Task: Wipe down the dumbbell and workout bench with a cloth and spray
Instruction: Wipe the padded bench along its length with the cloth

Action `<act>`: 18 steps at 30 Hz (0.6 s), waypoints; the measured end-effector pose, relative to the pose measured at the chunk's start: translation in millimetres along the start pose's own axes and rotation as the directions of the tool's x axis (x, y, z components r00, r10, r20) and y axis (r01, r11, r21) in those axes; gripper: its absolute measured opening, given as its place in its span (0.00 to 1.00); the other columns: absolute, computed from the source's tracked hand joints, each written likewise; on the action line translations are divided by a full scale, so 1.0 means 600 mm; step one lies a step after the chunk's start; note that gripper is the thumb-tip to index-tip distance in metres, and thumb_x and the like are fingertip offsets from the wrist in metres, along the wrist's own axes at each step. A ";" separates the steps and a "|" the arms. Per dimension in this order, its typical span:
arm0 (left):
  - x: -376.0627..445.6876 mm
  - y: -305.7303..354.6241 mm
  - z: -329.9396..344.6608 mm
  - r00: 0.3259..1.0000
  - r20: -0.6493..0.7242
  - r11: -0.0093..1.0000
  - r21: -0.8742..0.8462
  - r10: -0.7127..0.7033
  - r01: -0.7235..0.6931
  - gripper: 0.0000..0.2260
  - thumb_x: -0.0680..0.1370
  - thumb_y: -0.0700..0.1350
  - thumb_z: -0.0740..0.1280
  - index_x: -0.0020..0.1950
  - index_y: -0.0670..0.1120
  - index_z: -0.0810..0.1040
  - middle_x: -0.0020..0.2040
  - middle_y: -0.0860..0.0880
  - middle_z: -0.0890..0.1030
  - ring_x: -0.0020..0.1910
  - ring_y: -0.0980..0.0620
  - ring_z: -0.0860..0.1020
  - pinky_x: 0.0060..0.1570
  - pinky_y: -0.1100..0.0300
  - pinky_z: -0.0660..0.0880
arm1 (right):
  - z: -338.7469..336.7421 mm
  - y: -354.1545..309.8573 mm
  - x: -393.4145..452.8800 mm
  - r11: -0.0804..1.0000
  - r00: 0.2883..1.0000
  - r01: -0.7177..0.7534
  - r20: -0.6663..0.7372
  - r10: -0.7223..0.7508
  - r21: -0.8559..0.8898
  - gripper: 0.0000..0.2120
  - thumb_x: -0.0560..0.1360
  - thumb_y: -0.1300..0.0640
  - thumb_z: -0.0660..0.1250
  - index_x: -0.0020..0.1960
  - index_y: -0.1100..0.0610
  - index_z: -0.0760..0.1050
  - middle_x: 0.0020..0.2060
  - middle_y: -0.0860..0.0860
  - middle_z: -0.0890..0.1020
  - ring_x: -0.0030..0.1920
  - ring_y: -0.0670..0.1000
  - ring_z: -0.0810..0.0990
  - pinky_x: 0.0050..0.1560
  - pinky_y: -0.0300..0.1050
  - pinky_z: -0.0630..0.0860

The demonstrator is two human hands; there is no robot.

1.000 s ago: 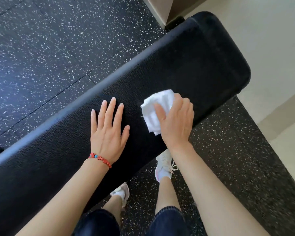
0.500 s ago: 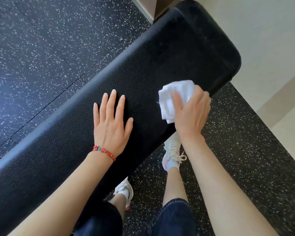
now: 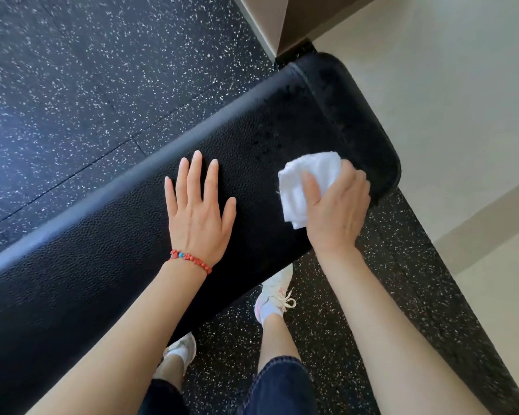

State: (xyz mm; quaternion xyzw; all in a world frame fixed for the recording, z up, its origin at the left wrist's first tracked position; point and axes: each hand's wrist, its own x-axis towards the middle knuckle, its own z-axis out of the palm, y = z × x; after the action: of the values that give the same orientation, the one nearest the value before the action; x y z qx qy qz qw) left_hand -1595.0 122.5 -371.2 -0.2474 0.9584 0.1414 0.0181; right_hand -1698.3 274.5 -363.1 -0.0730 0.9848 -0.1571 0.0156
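Note:
A black padded workout bench [image 3: 108, 253] runs diagonally from the lower left to the upper right. My left hand [image 3: 197, 211] lies flat on its top, fingers spread, with a red bead bracelet at the wrist. My right hand [image 3: 337, 211] is shut on a bunched white cloth [image 3: 304, 184] and presses it onto the pad near the bench's rounded right end. The pad's far end looks smeared and blurred. No dumbbell or spray bottle is in view.
Black speckled rubber flooring [image 3: 87, 85] surrounds the bench. A pale floor [image 3: 462, 100] begins just past the bench's right end. A brown wall corner [image 3: 270, 22] stands at the top. My feet in white sneakers [image 3: 274, 298] are beside the bench's near edge.
My right hand has slid the cloth along the pad toward the bench's right end. My left hand has stayed flat on the pad.

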 end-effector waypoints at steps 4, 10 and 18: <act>-0.003 0.002 0.009 0.999 -0.023 0.999 0.015 -0.029 0.030 0.27 0.76 0.52 0.56 0.72 0.40 0.64 0.73 0.38 0.63 0.72 0.39 0.57 0.70 0.42 0.49 | 0.006 -0.015 -0.025 0.972 0.970 0.233 0.072 -0.232 -0.015 0.26 0.73 0.40 0.56 0.54 0.62 0.70 0.38 0.56 0.74 0.35 0.56 0.72 0.35 0.46 0.69; -0.002 0.004 0.010 0.998 -0.046 0.999 0.025 -0.039 0.040 0.26 0.77 0.53 0.56 0.72 0.41 0.64 0.73 0.39 0.63 0.72 0.40 0.57 0.71 0.45 0.47 | 0.014 -0.041 0.104 0.960 0.962 0.274 0.013 -0.274 -0.051 0.27 0.73 0.41 0.56 0.54 0.64 0.73 0.40 0.59 0.76 0.38 0.59 0.74 0.37 0.48 0.69; -0.002 0.008 0.005 0.998 -0.049 0.999 0.024 -0.047 0.048 0.26 0.76 0.53 0.56 0.71 0.42 0.65 0.73 0.40 0.63 0.72 0.42 0.57 0.71 0.45 0.48 | 0.021 -0.088 0.157 0.980 0.977 0.193 0.108 -0.186 -0.057 0.27 0.76 0.42 0.59 0.63 0.64 0.68 0.52 0.60 0.75 0.50 0.60 0.72 0.48 0.51 0.67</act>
State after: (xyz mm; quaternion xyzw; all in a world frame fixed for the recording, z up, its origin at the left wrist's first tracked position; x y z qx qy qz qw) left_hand -1596.5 127.7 -372.7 -0.2731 0.9541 0.1228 0.0015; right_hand -1783.6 207.0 -359.2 -0.1749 0.9759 -0.1210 0.0482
